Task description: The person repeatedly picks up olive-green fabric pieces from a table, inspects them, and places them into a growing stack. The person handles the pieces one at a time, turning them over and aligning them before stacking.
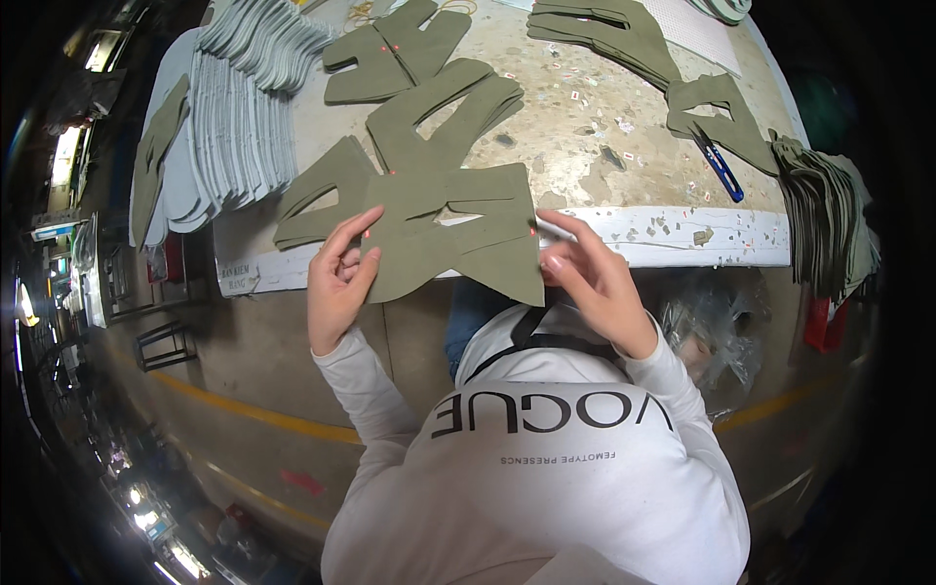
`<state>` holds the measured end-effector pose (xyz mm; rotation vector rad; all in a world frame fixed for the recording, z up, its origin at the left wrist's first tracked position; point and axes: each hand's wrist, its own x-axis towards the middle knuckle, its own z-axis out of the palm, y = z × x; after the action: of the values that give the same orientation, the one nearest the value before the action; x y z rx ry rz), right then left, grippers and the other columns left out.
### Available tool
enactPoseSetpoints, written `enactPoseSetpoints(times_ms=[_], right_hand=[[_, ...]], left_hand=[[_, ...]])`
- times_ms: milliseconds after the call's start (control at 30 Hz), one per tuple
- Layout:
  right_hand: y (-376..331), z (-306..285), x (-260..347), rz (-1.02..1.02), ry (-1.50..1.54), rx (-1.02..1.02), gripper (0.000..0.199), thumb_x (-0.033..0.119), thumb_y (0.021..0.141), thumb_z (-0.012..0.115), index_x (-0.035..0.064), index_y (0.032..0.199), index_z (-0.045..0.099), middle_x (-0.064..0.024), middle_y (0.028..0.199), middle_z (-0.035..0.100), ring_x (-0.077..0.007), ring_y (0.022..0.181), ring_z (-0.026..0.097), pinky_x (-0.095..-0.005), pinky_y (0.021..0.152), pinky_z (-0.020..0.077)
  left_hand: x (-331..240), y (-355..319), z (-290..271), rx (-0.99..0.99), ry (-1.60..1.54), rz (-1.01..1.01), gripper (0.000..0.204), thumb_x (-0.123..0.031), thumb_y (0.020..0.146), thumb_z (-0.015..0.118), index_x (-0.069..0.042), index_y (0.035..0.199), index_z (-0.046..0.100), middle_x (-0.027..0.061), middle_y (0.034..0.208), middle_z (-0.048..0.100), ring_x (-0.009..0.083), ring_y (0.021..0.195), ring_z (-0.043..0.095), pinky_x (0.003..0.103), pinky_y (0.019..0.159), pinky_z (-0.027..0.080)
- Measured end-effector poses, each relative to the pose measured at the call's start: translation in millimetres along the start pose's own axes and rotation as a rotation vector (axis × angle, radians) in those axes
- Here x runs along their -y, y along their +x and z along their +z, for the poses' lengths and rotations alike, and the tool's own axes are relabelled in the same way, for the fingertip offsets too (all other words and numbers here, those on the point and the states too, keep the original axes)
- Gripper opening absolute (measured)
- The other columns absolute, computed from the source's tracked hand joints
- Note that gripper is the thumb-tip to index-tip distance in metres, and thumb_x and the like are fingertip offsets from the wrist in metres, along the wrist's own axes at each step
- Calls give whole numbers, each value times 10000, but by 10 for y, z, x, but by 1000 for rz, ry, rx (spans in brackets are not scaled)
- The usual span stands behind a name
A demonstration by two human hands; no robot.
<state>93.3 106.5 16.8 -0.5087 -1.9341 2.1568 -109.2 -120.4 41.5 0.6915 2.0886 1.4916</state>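
In front of me an olive-green cut fabric piece (458, 239) with a slit across its middle spans the space between my hands, its lower part reaching over the table's front edge. My left hand (341, 278) has its closed fingers and thumb on the left edge of the cloth. At the opposite edge, my right hand (600, 278) grips with bent fingers and thumb; some fingertips are hidden. Small red marks show near both side edges. More olive pieces (429, 112) lie overlapped just beyond, and another cut piece (317, 200) sits by my left hand.
Blue-handled thread snips (720, 166) rest on the worn table (595, 136) at right, beside more olive panels (614, 29). Stacked pale grey-blue pieces (239, 127) stand at left. Dark green pieces (824, 219) hang over the right end. A clear plastic bag (717, 336) is below.
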Motion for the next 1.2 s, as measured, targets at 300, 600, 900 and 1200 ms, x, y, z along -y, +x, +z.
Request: enactPoseSetpoints(times_ms=[300, 600, 900, 1200], right_hand=[[196, -276, 207, -72, -93, 78, 516, -49, 851, 605, 43, 1356, 551, -54, 1225, 542, -72, 938, 496, -187, 810, 430], [-466, -1109, 984, -83, 4, -169, 601, 84, 826, 621, -137, 1360, 457, -155, 1331, 504, -158, 1108, 582, -273, 979, 422], [-156, -715, 1039, -194, 110, 36, 626, 84, 785, 650, -159, 1334, 475, -228, 1338, 490, -261, 1159, 567, -328, 1020, 415], [104, -643, 408, 41, -37, 110, 481, -18, 894, 564, -33, 1371, 511, -100, 1360, 506, -151, 1153, 541, -275, 996, 409]], left_hand=[[1, -10, 250, -2, -80, 38, 478, 86, 821, 630, -39, 1282, 616, 24, 1218, 560, 7, 687, 335, 112, 606, 356], [-127, -1, 551, 37, 144, 7, 412, 34, 842, 628, -58, 1243, 641, 37, 1088, 627, 24, 648, 414, 150, 536, 363], [-21, -211, 477, -128, 0, -68, 263, -12, 928, 587, 21, 1181, 653, 61, 882, 693, 22, 732, 579, 166, 597, 466], [93, -236, 495, -206, -42, -113, 177, -48, 937, 612, 52, 1058, 695, 39, 760, 679, 10, 671, 563, 149, 584, 443]])
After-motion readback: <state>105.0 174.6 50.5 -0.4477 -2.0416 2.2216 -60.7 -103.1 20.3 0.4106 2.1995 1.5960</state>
